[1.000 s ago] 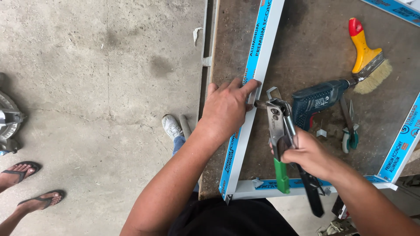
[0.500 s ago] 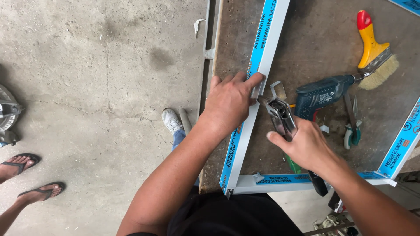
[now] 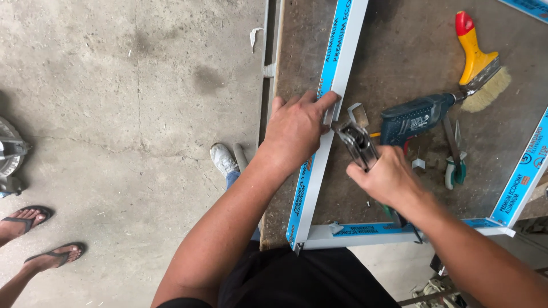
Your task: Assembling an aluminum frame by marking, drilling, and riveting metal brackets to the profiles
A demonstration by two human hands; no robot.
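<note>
From the head camera, I saw my left hand [image 3: 297,128] pressed flat over the long aluminium frame bar [image 3: 328,108], white with a blue protective film, which ran diagonally down the left side of the workbench [image 3: 399,45]. The fingers were spread and lay across the bar, the forefinger stretched to its inner edge; the hand bore down on the bar rather than closing around it.

My right hand [image 3: 391,179] was closed around the handles of a metal hand riveter [image 3: 357,142]. The tool's head pointed up and left, its nose right at the inner edge of the bar, just beside my left forefinger. I could not tell whether the nose actually touched the bar. A bit of green handle showed below my fist.

The bar met a second, shorter frame bar [image 3: 394,231] at the corner nearest me, and a third bar [image 3: 522,171] rose on the right.

Inside the frame, a dark blue power drill [image 3: 414,117] lay on the bench just beyond the riveter. A yellow-handled brush [image 3: 479,65] with a red tip lay past the drill, and green-handled pliers [image 3: 454,159] sat beside it.

On the concrete floor [image 3: 114,85] to the left, another person's feet in flip-flops [image 3: 40,234] stood well apart from the bench.
</note>
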